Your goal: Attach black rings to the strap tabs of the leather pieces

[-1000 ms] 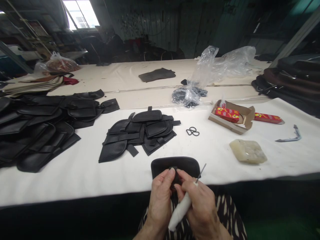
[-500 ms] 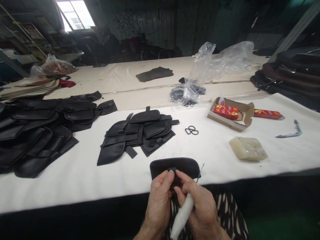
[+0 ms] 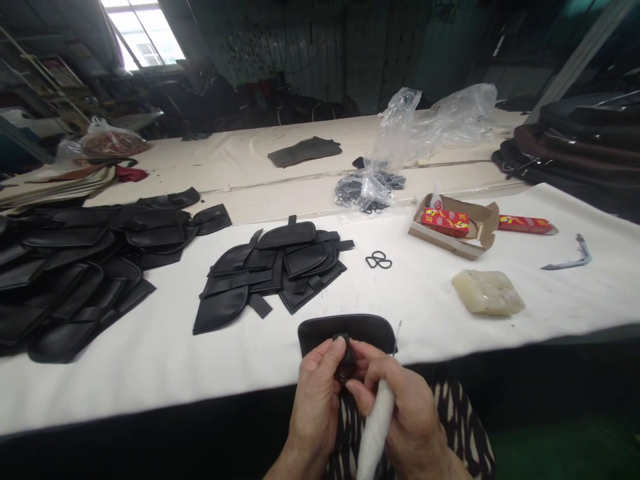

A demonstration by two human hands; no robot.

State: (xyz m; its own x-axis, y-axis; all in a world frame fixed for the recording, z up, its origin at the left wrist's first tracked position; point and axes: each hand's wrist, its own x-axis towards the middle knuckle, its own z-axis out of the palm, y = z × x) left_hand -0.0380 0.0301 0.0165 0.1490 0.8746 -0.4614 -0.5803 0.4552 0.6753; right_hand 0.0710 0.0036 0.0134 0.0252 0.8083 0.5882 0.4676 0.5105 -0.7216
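At the table's front edge lies a black leather piece with a rounded corner. My left hand pinches a short black strap on it between thumb and fingers. My right hand is closed around the white wrapped handle of an awl, whose thin metal tip points up past the fingers. The fingertips of that hand also touch the strap, which looks folded into a loop. Beyond them, three black D-rings lie on the white cloth.
Black leather pieces are piled ahead, with a larger heap at left. On the right are a yellowish wax block, an open cardboard box with red packets, and a bent metal tool. A plastic bag holds dark rings.
The awl has swung more upright in my right hand. A little more of the strap loop shows between my fingers. The view has shifted slightly.
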